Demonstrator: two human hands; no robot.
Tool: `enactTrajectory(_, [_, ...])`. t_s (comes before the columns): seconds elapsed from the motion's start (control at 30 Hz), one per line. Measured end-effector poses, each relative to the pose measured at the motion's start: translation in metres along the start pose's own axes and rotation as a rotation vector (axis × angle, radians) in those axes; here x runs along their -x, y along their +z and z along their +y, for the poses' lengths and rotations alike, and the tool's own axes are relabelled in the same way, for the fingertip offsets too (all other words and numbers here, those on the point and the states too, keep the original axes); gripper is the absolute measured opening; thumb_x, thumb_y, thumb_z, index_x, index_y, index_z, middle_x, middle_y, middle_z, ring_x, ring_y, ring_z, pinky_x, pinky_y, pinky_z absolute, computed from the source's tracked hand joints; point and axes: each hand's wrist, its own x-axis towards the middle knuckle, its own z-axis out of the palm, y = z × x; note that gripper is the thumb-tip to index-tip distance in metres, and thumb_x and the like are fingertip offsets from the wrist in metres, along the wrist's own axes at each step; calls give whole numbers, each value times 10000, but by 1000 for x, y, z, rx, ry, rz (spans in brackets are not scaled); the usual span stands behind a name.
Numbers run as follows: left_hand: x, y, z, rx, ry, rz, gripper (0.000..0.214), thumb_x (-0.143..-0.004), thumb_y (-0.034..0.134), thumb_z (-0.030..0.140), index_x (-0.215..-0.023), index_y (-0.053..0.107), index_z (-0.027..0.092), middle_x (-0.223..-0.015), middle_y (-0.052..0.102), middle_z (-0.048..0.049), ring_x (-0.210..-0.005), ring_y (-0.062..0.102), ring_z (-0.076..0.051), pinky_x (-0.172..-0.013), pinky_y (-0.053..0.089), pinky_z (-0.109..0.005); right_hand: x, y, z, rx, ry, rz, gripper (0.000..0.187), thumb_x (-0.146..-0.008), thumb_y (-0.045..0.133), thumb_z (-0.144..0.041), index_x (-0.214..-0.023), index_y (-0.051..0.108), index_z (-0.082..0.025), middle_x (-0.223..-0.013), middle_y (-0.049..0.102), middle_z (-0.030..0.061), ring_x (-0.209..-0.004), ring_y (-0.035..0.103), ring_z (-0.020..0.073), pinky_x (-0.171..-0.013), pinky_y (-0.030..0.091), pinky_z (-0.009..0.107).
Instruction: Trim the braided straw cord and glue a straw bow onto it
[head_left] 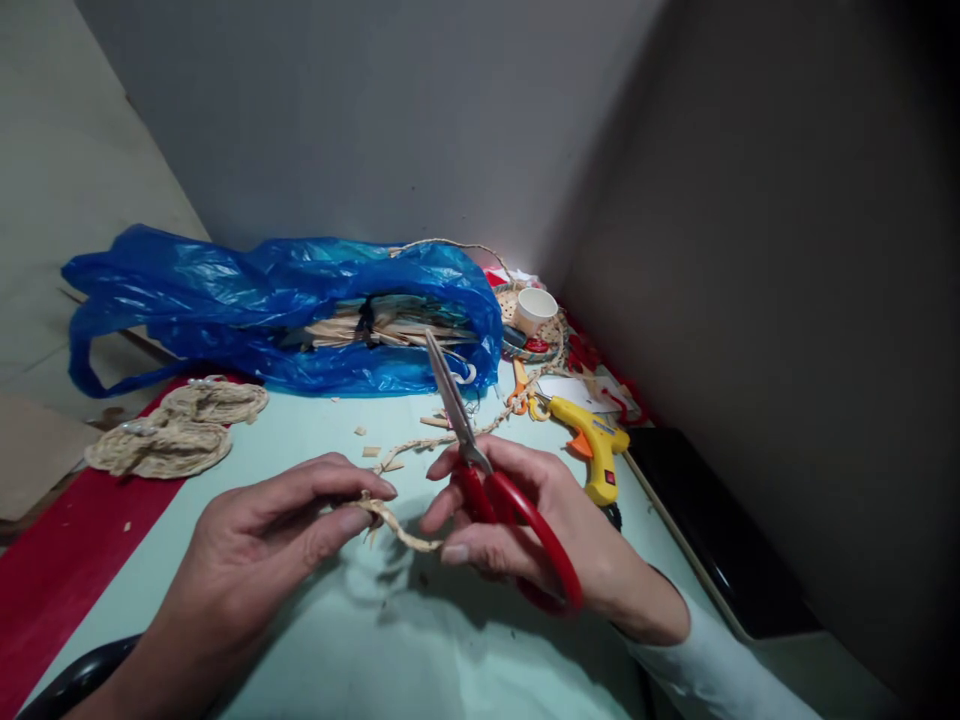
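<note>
A braided straw cord (411, 541) is pinched between the thumb and fingers of my left hand (270, 550). From there it bends toward my right hand (517, 520), its end close to the right thumb tip. My right hand is closed on red-handled scissors (452, 390), with the blades pointing up and away, pressed together or nearly so. Whether the right fingers also touch the cord, I cannot tell. Beyond my hands, a longer stretch of braid (431, 440) runs back across the pale green tabletop (315, 650).
A blue plastic bag (217, 300) holding dried straw lies at the back. Two woven straw slippers (161, 450) rest at left. To the right are a yellow glue gun (600, 445) and a dark flat device (712, 530). Behind stands a white cup (535, 312) in a woven basket (555, 345).
</note>
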Motion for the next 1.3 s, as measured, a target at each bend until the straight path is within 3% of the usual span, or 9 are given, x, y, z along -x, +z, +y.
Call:
enactTrajectory(0.2, [3,9,-1,-22,-27,-38,98,-787,742,266,-819,794,342,-845,787,48,-789,726,-163,-700,538,-120,-4,1,6,-33,-12,-5,494,-651,903,-274,-1027,586,-225,-795,695,-30,-648,633,113,-573,472,211])
enactTrajectory(0.4, [7,24,10,117,-146,-50,163,-702,790,244,-843,764,322,-810,751,58,-737,679,-141,-684,509,-136,-6,7,5,-84,-26,86,465,-679,883,-327,-982,551,-209,-729,656,-51,-493,487,57,-457,393,175])
enactTrajectory(0.53, [8,30,12,135,-169,-55,58,-738,747,240,-694,745,277,-720,716,43,-696,651,-140,-675,483,-170,-6,14,9,-133,-12,104,481,-675,877,-391,-968,541,-209,-701,615,-62,-489,501,62,-455,401,182])
enactTrajectory(0.73, [10,28,10,261,-201,-73,79,-771,724,217,-721,744,276,-713,684,43,-682,621,-133,-645,462,-188,-7,10,8,-112,-70,184,443,-733,840,-370,-998,520,-216,-736,609,-64,-505,497,59,-475,405,185])
enactTrajectory(0.83, [8,22,7,277,-156,-96,111,-798,720,206,-725,741,286,-700,679,46,-686,606,-125,-649,460,-173,-7,-4,6,-20,-79,183,422,-735,844,-342,-987,533,-208,-761,624,-45,-568,526,74,-519,424,184])
enactTrajectory(0.93, [6,13,1,291,-119,-111,90,-829,719,260,-746,741,288,-727,686,30,-738,610,-142,-672,476,-180,-5,-15,4,93,-39,24,400,-757,826,-341,-997,528,-224,-776,616,-37,-665,589,112,-610,461,211])
enactTrajectory(1.03, [5,5,-4,321,-130,-75,68,-820,744,308,-756,751,285,-750,693,18,-753,621,-153,-670,491,-190,-3,-17,-2,342,-29,-88,329,-780,800,-316,-986,558,-234,-742,582,-53,-646,551,111,-628,441,217])
enactTrajectory(1.17, [4,3,-5,494,-205,-14,33,-778,788,310,-798,774,288,-784,705,11,-727,632,-153,-661,507,-209,0,-15,-11,734,-97,-69,253,-808,733,-412,-934,636,-215,-739,611,-19,-659,540,146,-585,413,230])
enactTrajectory(1.3, [4,5,-2,607,-210,48,76,-748,814,305,-738,754,260,-744,683,7,-763,610,-160,-690,502,-209,1,-17,-13,873,-168,-85,267,-799,724,-450,-902,677,-209,-756,656,14,-704,589,178,-555,426,227])
